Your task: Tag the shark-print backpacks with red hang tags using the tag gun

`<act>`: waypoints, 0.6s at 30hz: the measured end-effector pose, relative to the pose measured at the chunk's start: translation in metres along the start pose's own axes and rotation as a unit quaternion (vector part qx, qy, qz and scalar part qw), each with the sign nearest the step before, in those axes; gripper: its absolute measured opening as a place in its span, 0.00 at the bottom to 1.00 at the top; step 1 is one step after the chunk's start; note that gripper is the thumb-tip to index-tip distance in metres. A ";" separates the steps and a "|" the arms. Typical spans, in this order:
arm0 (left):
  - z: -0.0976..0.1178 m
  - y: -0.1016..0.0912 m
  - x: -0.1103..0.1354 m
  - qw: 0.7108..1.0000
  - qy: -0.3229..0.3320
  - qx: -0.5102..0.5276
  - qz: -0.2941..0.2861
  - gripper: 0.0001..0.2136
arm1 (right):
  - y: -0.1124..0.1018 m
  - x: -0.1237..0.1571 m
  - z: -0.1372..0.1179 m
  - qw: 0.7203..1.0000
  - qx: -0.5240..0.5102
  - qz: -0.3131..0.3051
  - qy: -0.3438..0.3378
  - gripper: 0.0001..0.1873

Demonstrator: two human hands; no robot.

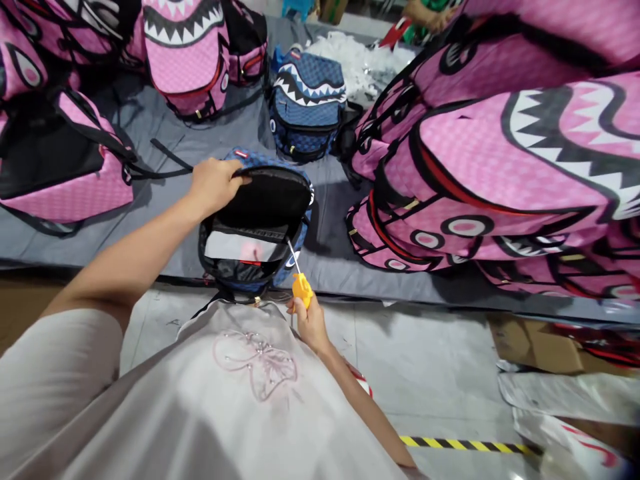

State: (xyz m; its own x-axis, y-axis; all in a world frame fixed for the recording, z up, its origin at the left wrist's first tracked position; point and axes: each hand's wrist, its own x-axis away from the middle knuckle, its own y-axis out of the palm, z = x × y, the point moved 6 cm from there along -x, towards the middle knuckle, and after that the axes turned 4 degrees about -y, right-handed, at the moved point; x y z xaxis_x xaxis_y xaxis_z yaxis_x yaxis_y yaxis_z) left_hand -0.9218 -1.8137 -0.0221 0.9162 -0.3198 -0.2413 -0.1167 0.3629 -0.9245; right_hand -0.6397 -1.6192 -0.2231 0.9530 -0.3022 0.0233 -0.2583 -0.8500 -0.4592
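A small blue checked backpack (303,220) lies unzipped at the table's near edge, its black lining showing. Inside it are a whitish panel (225,247) and a small red patch. My left hand (215,187) is closed on the top left rim of the backpack's opening. Low at the bag's right side, my right hand (311,320) grips a pair of yellow-handled scissors (301,288). Their thin metal blades point up, with the tip at the right edge of the opening.
Another blue backpack (310,100) with a shark mouth stands behind. Pink backpacks are piled high on the right (465,180), and more lie at the left (75,160). White scraps (350,60) lie at the back, near another person's hand (425,15). Cardboard (535,343) sits below right.
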 end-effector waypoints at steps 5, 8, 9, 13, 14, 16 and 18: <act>0.027 0.010 -0.007 1.000 0.030 0.003 -0.008 0.14 | -0.002 -0.007 -0.015 0.999 -0.006 0.049 -0.022 0.19; 0.032 0.016 -0.010 0.998 0.054 0.001 -0.009 0.15 | -0.003 -0.014 -0.016 0.998 0.003 0.065 -0.016 0.21; 0.033 0.017 -0.012 0.998 0.060 -0.003 -0.008 0.15 | -0.003 -0.018 -0.016 0.998 0.002 0.068 -0.010 0.21; 0.029 0.019 -0.018 0.997 0.071 -0.017 -0.012 0.16 | -0.001 -0.039 -0.018 0.999 -0.025 0.045 0.011 0.20; 0.027 0.020 -0.018 0.997 0.070 -0.018 -0.016 0.16 | 0.001 -0.044 -0.020 0.998 -0.044 0.038 0.009 0.20; 0.025 0.022 -0.018 0.997 0.067 -0.016 -0.028 0.16 | 0.006 -0.051 -0.025 0.996 -0.087 0.029 0.003 0.21; 0.023 0.023 -0.016 0.997 0.065 -0.017 -0.039 0.16 | 0.011 -0.055 -0.027 0.993 -0.117 0.031 0.000 0.22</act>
State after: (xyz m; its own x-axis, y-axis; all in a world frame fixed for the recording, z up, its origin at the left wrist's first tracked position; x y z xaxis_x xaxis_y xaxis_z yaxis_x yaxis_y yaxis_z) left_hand -0.9306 -1.7798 -0.0330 0.8659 -0.4572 -0.2027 -0.0620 0.3040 -0.9506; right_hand -0.6996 -1.6231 -0.2051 0.9339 -0.3575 0.0005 -0.3468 -0.9064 -0.2411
